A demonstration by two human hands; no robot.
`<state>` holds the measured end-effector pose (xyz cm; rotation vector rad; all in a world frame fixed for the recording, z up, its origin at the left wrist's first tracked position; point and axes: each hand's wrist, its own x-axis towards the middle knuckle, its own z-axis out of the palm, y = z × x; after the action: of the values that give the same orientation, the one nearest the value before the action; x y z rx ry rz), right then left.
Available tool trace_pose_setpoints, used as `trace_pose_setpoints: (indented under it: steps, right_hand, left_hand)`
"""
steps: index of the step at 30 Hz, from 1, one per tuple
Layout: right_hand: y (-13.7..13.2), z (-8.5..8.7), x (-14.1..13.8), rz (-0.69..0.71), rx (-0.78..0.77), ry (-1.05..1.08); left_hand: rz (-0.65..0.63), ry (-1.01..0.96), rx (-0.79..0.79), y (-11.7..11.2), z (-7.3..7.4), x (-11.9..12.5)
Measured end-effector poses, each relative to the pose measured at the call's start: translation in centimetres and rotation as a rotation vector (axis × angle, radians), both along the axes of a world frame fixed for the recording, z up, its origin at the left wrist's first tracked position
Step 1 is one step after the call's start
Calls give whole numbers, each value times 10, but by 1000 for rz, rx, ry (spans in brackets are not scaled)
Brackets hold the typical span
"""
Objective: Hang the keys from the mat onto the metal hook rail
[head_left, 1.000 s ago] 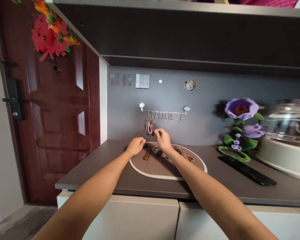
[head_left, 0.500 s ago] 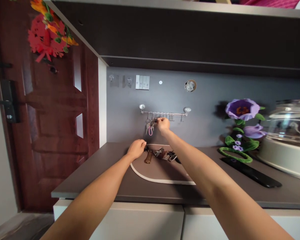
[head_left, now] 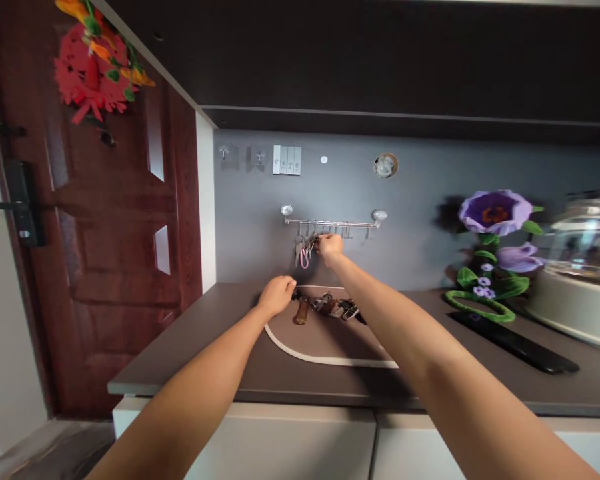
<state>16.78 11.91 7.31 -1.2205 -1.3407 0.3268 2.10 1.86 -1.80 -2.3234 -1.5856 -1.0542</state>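
A metal hook rail is fixed to the grey wall, with keys and a pink loop hanging at its left part. My right hand is up at the hooks, its fingers pinched on a set of keys just beside the hanging ones. My left hand is closed low over the rear left edge of a brown mat; what its fingers hold, if anything, is hidden. On the mat lie a brown leather key fob and several more keys, partly behind my right forearm.
Purple flowers with a green ring base stand at the right, beside a long black object and a white container with a clear lid. A dark shelf overhangs the counter. A brown door is at the left.
The view has shifted slightly, so everything sits a little higher and further right. Both hands keep about the same places: the right at the hooks, the left at the mat's edge.
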Motion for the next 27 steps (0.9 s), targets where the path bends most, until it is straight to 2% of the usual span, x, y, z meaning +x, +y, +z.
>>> trace_pose_setpoints:
  steps: [4, 14, 21, 24, 27]
  right_hand:
    - [-1, -3, 2, -34, -58, 80]
    - [-6, -6, 7, 9, -83, 64]
    - [-44, -4, 9, -6, -149, 39]
    - [-61, -11, 8, 40, -151, 69]
    - [-75, -26, 7, 121, -167, 39]
  left_hand:
    - [21, 3, -6, 0, 0, 0]
    - [34, -3, -46, -2, 2, -1]
    - [25, -9, -29, 0, 2, -5]
    - [23, -34, -41, 1, 1, -7]
    - [6, -34, -40, 1, 1, -8]
